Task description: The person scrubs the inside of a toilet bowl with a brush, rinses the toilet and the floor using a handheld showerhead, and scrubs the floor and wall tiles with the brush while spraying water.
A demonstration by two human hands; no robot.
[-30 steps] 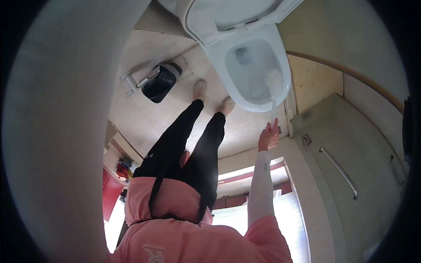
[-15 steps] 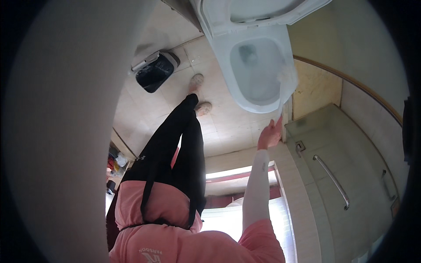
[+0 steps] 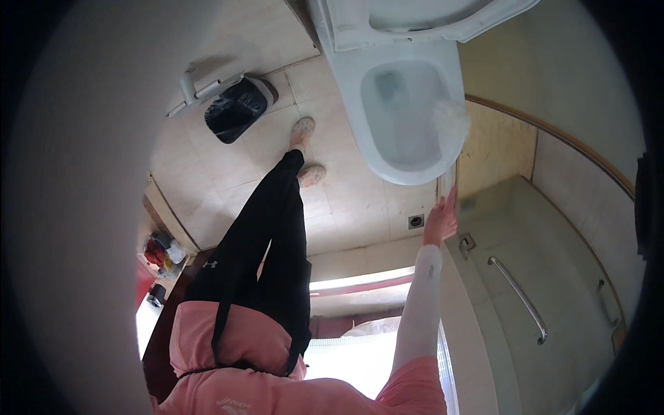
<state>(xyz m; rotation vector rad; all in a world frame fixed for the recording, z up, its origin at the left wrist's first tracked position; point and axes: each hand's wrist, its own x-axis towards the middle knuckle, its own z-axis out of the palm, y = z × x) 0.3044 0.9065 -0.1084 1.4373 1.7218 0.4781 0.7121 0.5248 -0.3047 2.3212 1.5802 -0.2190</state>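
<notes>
My right hand is stretched out in front of me, closed on the thin pale handle of a toilet brush. Blurred and white, the brush head lies against the right side of the toilet bowl, over its inner edge and rim. Part of the handle is hard to make out against the white rim. The lid and seat are raised at the back of the toilet. My left hand is out of the picture.
A bin with a black liner stands left of my feet on the tiled floor. A floor drain lies beside my right wrist. On the right is a glass panel with a metal handle. A pale blurred surface fills the left side.
The view has shifted, bringing the floor drain into sight. My right hand still holds the brush, and the brush head remains at the bowl's right rim, now showing more distinctly.
</notes>
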